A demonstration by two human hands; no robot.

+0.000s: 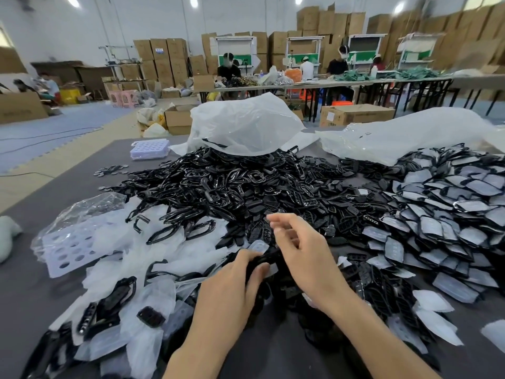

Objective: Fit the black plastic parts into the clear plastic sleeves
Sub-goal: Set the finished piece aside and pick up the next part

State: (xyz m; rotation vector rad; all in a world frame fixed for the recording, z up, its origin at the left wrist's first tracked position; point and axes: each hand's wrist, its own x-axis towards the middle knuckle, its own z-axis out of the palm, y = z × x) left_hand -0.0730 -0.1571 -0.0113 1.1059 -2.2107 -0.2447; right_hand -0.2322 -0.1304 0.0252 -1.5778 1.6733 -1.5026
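Just before the pile of black parts [246,181], my left hand [235,280] grips a black part [266,259] and clear sleeve [258,246]; my right hand [297,242] hovers beside it, fingers loose.

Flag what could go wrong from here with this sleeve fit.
The left hand grips a black part with a clear sleeve at its far end; the sleeve could slip off. The right hand is blurred, so its aim may be off. The black parts pile crowds both hands; stray pieces could snag.
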